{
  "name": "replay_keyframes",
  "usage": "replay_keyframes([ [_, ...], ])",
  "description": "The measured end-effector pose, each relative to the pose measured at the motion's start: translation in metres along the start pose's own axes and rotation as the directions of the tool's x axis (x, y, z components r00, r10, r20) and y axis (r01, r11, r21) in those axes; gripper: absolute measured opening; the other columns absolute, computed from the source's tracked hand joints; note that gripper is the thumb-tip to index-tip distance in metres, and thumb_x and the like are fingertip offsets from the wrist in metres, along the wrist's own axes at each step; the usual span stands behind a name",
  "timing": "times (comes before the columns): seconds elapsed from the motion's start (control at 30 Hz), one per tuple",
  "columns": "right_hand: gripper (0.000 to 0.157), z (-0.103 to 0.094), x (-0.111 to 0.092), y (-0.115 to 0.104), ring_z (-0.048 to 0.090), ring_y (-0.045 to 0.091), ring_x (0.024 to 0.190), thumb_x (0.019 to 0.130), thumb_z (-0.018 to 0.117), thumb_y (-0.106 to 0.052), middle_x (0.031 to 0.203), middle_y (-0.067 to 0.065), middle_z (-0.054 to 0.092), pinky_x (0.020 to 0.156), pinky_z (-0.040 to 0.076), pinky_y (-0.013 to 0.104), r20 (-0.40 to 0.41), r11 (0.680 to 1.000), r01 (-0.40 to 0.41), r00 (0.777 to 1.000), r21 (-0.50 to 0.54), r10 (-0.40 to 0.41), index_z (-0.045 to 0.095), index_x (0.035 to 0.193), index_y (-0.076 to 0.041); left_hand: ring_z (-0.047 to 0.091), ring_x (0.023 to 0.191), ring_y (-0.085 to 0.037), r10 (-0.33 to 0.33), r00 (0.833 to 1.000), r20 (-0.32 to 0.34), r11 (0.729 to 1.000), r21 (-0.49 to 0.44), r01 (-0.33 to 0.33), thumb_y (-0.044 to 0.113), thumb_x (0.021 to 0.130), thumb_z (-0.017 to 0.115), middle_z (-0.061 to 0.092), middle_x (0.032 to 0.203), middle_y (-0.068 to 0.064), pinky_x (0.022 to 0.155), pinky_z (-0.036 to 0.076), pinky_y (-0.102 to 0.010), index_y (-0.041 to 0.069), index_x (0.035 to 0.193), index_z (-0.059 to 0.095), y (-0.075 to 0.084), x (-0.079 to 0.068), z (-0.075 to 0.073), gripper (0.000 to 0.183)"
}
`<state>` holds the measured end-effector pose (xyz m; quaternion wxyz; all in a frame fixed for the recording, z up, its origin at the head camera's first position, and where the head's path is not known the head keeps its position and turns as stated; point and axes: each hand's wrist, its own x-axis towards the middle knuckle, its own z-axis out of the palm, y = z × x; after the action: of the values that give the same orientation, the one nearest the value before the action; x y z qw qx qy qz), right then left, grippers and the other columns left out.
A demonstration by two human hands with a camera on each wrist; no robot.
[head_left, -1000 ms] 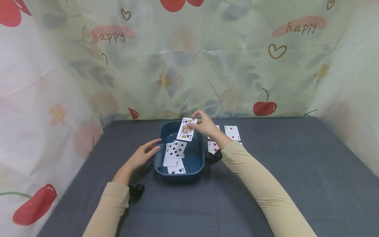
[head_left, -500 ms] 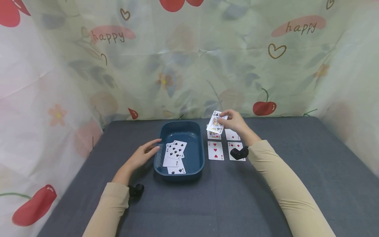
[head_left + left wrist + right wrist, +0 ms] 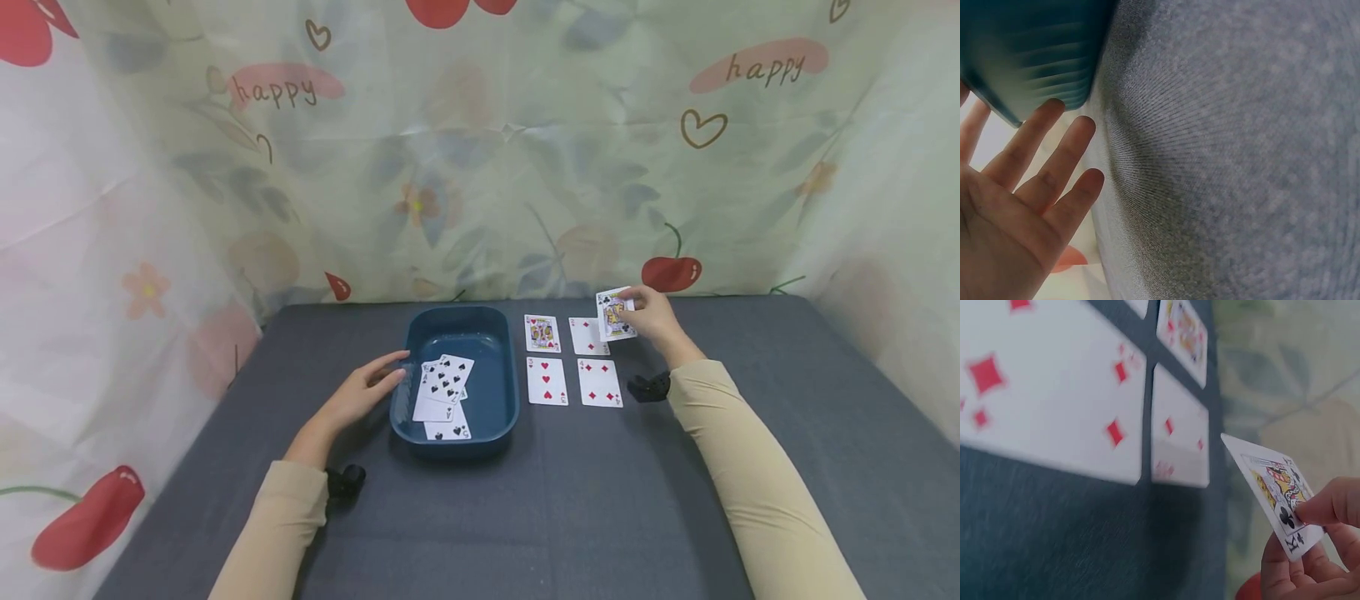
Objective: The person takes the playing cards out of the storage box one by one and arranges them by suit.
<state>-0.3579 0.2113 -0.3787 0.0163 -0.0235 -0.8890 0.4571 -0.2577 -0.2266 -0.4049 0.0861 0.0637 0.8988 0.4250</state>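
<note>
Overall, we see a pale floral curtain (image 3: 480,183) hung behind a table covered in dark grey cloth (image 3: 480,525). On the cloth we find a deep blue, rounded-rectangular tray (image 3: 456,447), with overlapping white spade cards (image 3: 447,379) lying face up inside. At its left rim we note the left hand (image 3: 360,392), its fingers extended and spread; we cannot confirm contact with the wall. To the right, we observe the right hand (image 3: 654,321) pinching the white-bordered king of clubs (image 3: 612,320) between thumb and fingers. As the right wrist view shows, this card is tilted and raised clear of the cloth, near the two of diamonds (image 3: 584,336). Between tray and hand we count four face-up cards in two rows: the red king (image 3: 542,333) beside the two, and the three of hearts (image 3: 547,382) beside the four of diamonds (image 3: 600,383). We judge that a loosened pinch could drop the king askew, that lowering it too far left could cover or nudge the two, and that a careless left-hand push could shift the tray.
</note>
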Motion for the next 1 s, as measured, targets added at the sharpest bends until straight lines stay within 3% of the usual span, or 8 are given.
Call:
replay_keyframes([
  [0.27,0.041,-0.005,0.0,0.018,0.053,0.032,0.101,0.089,0.05,-0.004,0.123,0.032,0.05,0.071,0.045,0.027,-0.063,0.997,-0.061,0.996,-0.046,0.058,0.049,0.128,0.007,0.039,0.135,-0.036,-0.006,1.0,-0.003,1.0,0.0,0.006,0.042,0.097,0.045,0.034,0.15,-0.012,0.107,0.033,-0.057,0.027,0.144,0.035,0.001,0.0,0.0,0.05],
  [0.63,0.034,-0.003,0.003,0.033,0.047,0.037,0.104,0.088,0.051,-0.006,0.119,0.032,0.051,0.091,0.042,0.049,-0.118,0.981,-0.042,0.993,-0.188,0.02,0.055,0.119,0.008,0.038,0.135,-0.036,-0.023,1.0,-0.007,1.0,0.005,0.023,0.046,0.096,0.045,0.033,0.151,-0.012,0.106,0.033,-0.058,0.028,0.143,0.035,0.0,0.0,0.0,0.052],
  [1.0,0.036,0.003,0.005,0.035,0.047,0.041,0.112,0.087,0.05,-0.004,0.124,0.033,0.05,0.099,0.038,0.052,-0.112,0.966,-0.06,0.993,-0.253,0.033,0.054,0.121,0.009,0.038,0.135,-0.036,-0.032,0.999,-0.009,0.999,-0.009,0.032,0.044,0.096,0.046,0.033,0.151,-0.011,0.107,0.033,-0.057,0.028,0.143,0.035,0.001,0.0,0.001,0.051],
])
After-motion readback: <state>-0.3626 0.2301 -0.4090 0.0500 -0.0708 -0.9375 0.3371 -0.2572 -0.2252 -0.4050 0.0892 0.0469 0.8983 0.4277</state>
